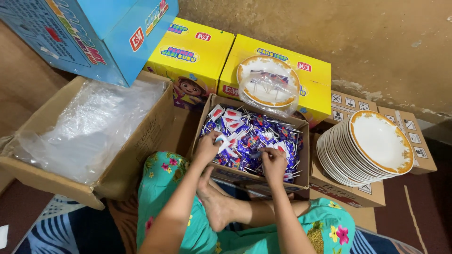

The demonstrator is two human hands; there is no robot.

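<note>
I sit cross-legged on the floor in front of a small open cardboard box filled with wrapped lollipops in blue and red-and-white wrappers with thin white sticks. My left hand is in the box's near left part, pinched around a white-wrapped lollipop. At the box's near edge, my right hand has its fingers curled over some lollipops, seemingly gripping one. Just behind the box, a white plate with a gold rim holds several sticks under a clear plastic bag.
A large cardboard box lined with clear plastic stands at my left. Yellow cartons and a blue carton are stacked behind. A tilted stack of gold-rimmed plates rests on brown boxes at the right, near the wall.
</note>
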